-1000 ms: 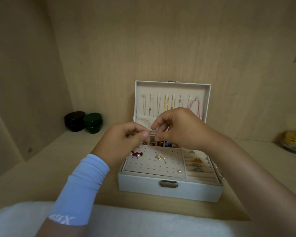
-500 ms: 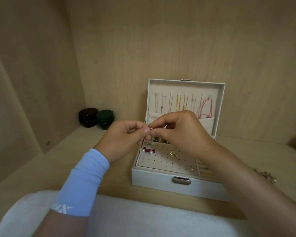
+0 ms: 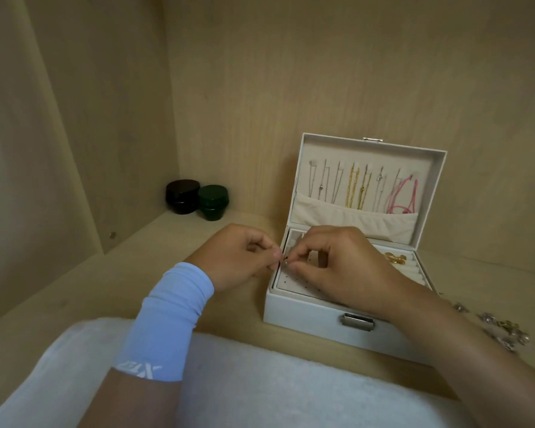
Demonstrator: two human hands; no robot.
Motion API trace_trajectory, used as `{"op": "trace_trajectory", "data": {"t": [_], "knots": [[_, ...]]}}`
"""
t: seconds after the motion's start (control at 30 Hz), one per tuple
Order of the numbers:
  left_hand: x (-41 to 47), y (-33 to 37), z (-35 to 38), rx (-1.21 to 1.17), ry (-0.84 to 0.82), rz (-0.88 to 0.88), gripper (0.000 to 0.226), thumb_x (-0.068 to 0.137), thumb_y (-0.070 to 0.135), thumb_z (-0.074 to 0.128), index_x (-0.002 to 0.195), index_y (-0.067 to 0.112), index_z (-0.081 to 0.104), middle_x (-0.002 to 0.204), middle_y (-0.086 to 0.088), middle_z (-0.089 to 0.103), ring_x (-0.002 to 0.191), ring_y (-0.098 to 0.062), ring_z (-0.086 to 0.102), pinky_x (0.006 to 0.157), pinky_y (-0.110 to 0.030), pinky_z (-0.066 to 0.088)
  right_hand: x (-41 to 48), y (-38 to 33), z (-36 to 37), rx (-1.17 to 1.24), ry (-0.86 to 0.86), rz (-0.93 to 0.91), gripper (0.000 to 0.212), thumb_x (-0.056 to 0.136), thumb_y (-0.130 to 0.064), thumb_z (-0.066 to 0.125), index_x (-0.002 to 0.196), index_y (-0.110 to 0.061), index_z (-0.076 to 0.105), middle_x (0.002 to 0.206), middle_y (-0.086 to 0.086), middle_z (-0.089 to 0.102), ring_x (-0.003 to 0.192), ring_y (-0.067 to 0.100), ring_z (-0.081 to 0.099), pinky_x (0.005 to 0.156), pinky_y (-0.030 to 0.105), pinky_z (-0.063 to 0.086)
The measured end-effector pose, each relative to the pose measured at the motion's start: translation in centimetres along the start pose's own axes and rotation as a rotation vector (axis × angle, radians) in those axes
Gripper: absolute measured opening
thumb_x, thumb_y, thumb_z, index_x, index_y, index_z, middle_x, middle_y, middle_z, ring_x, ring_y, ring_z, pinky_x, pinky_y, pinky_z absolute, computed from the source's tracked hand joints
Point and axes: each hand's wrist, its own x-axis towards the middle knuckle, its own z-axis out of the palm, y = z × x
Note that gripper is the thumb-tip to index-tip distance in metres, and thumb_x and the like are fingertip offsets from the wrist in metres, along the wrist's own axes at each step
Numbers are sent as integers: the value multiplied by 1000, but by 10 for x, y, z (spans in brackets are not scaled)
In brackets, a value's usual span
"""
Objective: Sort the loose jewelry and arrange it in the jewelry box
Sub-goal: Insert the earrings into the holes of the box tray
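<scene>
Pinching a tiny earring (image 3: 286,262) in left grip (image 3: 238,261) and right grip (image 3: 337,267) together, just over the left edge of the jewelry box (image 3: 306,319). Likely mid-placement; next, steady aiming into a hole of the dotted pad (image 3: 294,284).

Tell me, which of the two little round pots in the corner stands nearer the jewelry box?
The dark green pot: it stands right of the black pot, on the side toward the jewelry box.
</scene>
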Motion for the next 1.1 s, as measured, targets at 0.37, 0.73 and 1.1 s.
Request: {"op": "trace_trajectory", "data": {"t": [0.37,0.73,1.1], "knots": [[1,-4,1,126,-1,36,10,91,21,67,90,25,76,77,17,66,63,9,55,74,-20,45,-5,-7,4,-177,-65,-56,4,85,-37,73,87,-39,75,82,-23,61,71,-10,54,62,17,44],[4,10,18,156,93,151,11,91,24,66,91,30,75,84,19,66,75,8,55,69,-10,41,0,9,-53,-51,-67,181,8,91,-29,70,91,-33,76,90,-18,68,74,-12,57,65,12,37],[36,53,42,344,-40,185,10,91,26,65,92,32,73,86,19,66,80,2,59,74,-17,48,-7,34,-51,-54,-312,294,12,79,-37,82,91,-35,80,77,-29,70,75,-11,61,68,11,40]]}}
